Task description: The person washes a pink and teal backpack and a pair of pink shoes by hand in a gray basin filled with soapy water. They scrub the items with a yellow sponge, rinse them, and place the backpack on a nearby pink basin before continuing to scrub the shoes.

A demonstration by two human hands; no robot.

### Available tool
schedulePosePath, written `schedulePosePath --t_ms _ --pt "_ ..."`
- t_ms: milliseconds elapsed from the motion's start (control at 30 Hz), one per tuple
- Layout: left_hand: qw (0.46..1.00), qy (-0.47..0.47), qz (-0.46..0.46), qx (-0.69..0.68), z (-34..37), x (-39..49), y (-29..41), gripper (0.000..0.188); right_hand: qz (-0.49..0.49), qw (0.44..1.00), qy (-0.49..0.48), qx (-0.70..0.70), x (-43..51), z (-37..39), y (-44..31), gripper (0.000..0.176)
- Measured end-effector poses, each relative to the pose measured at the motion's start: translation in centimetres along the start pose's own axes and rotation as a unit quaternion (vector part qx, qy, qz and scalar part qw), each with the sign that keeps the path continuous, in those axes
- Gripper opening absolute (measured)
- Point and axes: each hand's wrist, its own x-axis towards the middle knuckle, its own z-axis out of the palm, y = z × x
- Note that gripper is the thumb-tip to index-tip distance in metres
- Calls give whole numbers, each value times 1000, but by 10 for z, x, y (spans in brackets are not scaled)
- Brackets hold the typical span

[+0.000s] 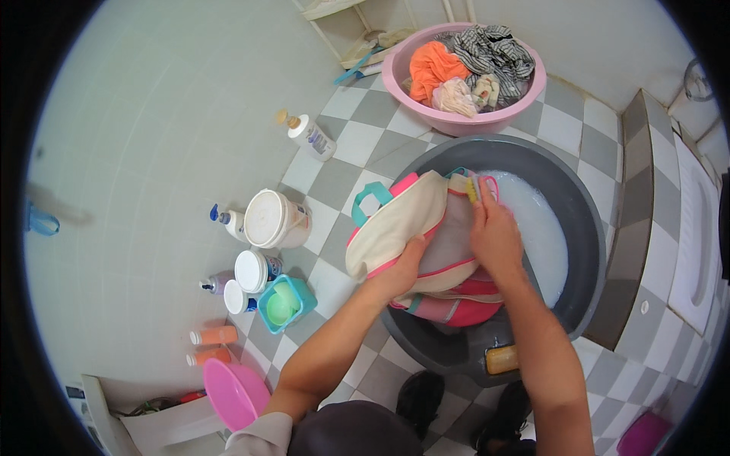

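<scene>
A cream, grey and pink fabric bag [399, 219] with a teal handle loop rests over a big dark grey washtub [587, 245]. My left hand [403, 268] grips the pink-edged cream flap of the bag. In my right hand [495, 231] is a small scrubbing brush [473, 189] with yellow bristles, which touches the bag's far edge; my fingers hide most of its body. Milky, sudsy water [542, 228] fills the right side of the tub. A bar of yellow-brown soap [502, 360] sits in a recess at the tub's near rim, partly behind my right forearm.
Beyond the tub stands a pink basin [465, 122] of clothes. Along the left wall are a white pump bottle [313, 139], a lidded white bucket [271, 219], several tubs and bottles, a teal basket [305, 302] and a pink bowl [239, 393]. A tiled step [630, 245] borders the right.
</scene>
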Motion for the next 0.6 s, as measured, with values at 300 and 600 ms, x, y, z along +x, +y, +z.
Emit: schedulePosePath --t_ms 300,600 --pt "910 162 19 -380 -31 15 34 56 192 953 -10 233 64 -17 81 52" --pt "941 216 -230 -121 -16 53 22 76 118 981 16 -150 48 23 233 40"
